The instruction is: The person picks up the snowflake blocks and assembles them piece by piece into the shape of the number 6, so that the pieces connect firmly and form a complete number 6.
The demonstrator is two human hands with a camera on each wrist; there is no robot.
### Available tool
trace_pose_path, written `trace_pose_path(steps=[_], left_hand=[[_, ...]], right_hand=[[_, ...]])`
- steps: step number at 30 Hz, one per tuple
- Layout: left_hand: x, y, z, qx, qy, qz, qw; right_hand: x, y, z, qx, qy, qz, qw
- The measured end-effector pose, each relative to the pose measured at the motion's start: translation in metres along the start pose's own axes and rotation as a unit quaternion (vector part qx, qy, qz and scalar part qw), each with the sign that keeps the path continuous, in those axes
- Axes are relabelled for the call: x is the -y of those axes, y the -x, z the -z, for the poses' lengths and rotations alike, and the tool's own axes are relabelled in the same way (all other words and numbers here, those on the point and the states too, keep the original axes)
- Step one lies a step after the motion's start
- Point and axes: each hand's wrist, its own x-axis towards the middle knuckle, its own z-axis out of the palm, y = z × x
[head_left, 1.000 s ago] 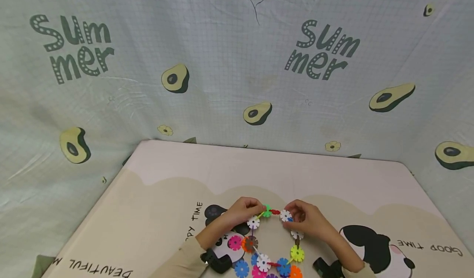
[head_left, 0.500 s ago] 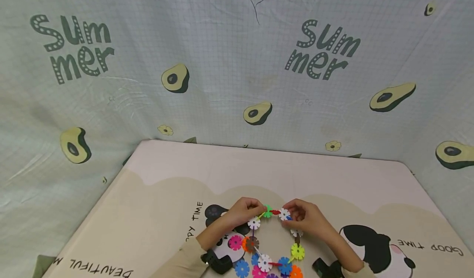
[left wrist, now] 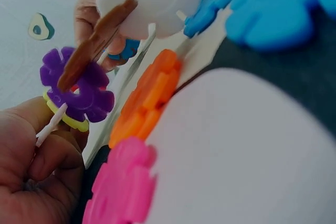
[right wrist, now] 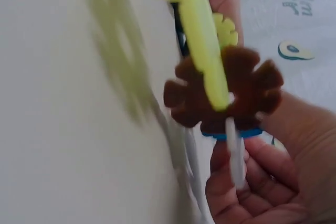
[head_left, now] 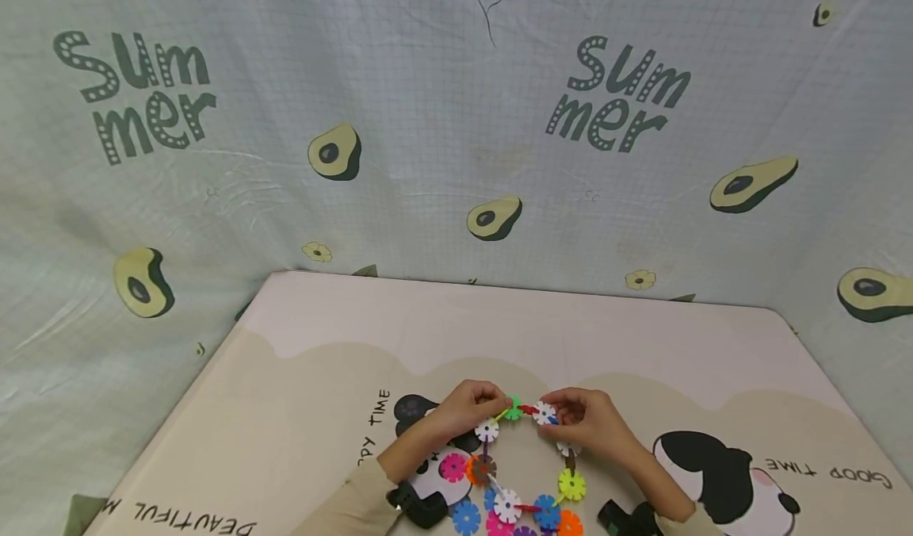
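Observation:
A ring of interlocking snowflake discs hangs between both hands at the table's front; a shadow shows beside it in the right wrist view. My left hand [head_left: 467, 409] pinches the ring near the green disc [head_left: 513, 408] and a yellow disc [left wrist: 79, 123]. A purple disc [left wrist: 86, 90], a brown disc [left wrist: 97, 45] and a white disc [left wrist: 152, 6] follow in the left wrist view. My right hand [head_left: 592, 423] pinches the ring at a white disc [head_left: 544, 413] and a blue disc [right wrist: 244, 133]. Beyond its fingers come a brown disc [right wrist: 247, 85] and a yellow disc [right wrist: 202, 51].
Loose discs lie on the table below the ring: a pink disc [head_left: 452, 467], a blue disc [head_left: 466, 517] and an orange disc [head_left: 569, 523], among several others. A printed cloth [head_left: 399, 203] hangs behind the table [head_left: 428, 306].
My right hand has shifted slightly left with the white disc, closer to my left hand. My left hand keeps its grip in nearly the same place.

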Motion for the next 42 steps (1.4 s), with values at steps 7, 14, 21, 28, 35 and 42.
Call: trace_pose_path(steps=[7, 14, 21, 28, 35, 42], left_hand=[[0.0, -0.002, -0.003, -0.012, -0.009, -0.003, 0.9999], [-0.002, -0.002, -0.001, -0.023, 0.005, 0.02, 0.9995], [-0.003, 0.0, 0.001, -0.016, 0.057, 0.027, 0.9979], [-0.004, 0.0, -0.001, -0.021, 0.047, 0.025, 0.9984], [-0.001, -0.001, -0.003, -0.038, 0.037, 0.01, 0.9985], [-0.001, -0.002, 0.002, -0.071, 0.019, 0.002, 0.9973]], right_hand=[[-0.002, 0.0, 0.0, -0.003, -0.026, -0.015, 0.9995], [-0.002, -0.001, 0.005, -0.039, -0.015, -0.019, 0.9989], [-0.005, -0.002, 0.016, -0.117, -0.016, -0.098, 0.9881], [-0.013, -0.003, 0.019, -0.134, -0.022, -0.126, 0.9827], [-0.014, -0.003, 0.017, -0.112, 0.001, -0.079, 0.9906], [-0.007, 0.007, 0.02, -0.123, 0.039, -0.065, 0.9895]])
